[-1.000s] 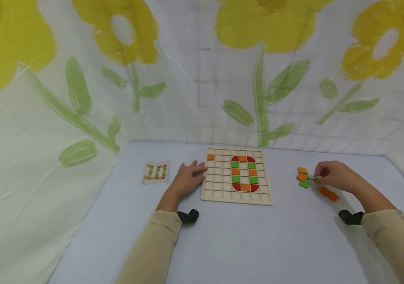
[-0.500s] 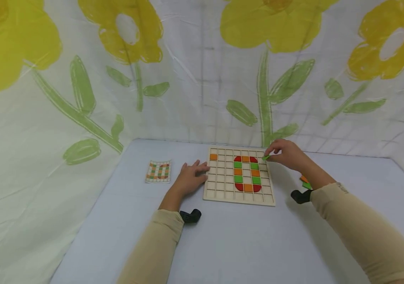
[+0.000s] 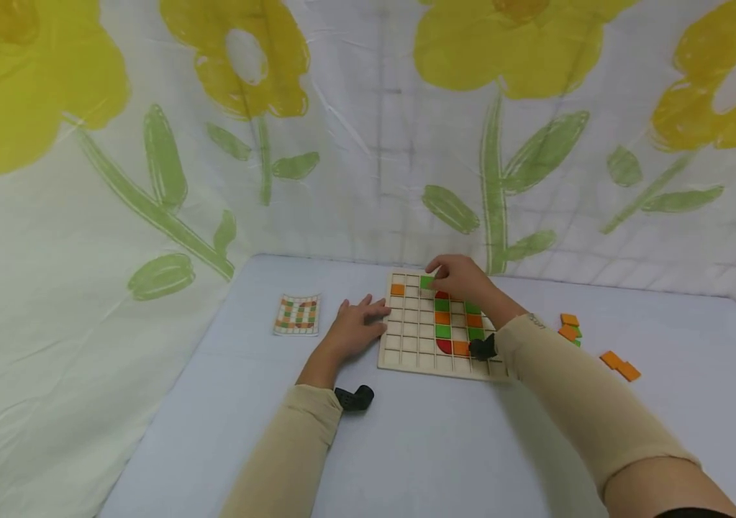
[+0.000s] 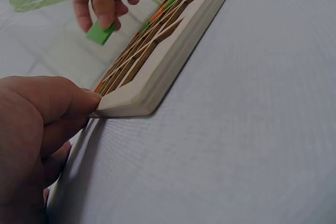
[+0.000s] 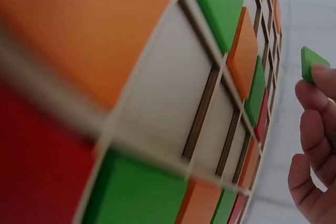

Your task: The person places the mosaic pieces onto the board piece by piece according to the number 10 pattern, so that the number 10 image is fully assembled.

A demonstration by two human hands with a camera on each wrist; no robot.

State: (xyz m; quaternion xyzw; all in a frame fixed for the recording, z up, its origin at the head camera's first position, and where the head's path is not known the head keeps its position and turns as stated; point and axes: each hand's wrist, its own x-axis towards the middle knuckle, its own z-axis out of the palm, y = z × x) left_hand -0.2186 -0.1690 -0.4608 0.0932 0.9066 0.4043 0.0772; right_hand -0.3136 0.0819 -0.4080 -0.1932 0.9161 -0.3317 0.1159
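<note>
My left hand [image 3: 356, 331] rests at the left edge of a wooden grid board [image 3: 409, 338], fingers spread, fingertips touching the rim. In the left wrist view, its thumb lies against the board's corner. Over the board's far side, my right hand [image 3: 465, 279] pinches a green square tile [image 5: 313, 62] between thumb and finger. The tile is raised above the grid. Red, green and orange tiles form an oval ring in the board, partly hidden by the right hand and wrist. A lone orange tile [image 3: 397, 290] sits in the grid near the upper left corner.
Left of the board lies a small patterned card [image 3: 297, 315]. To the right is a small pile of orange and green tiles [image 3: 569, 329], with orange tiles [image 3: 620, 365] closer to me. A flower-printed cloth [image 3: 342, 208] hangs behind the table.
My right hand has carried the green tile from the pile on the right, leftward to above the board's far side. My left hand stays at the board's edge. The head view has shifted slightly.
</note>
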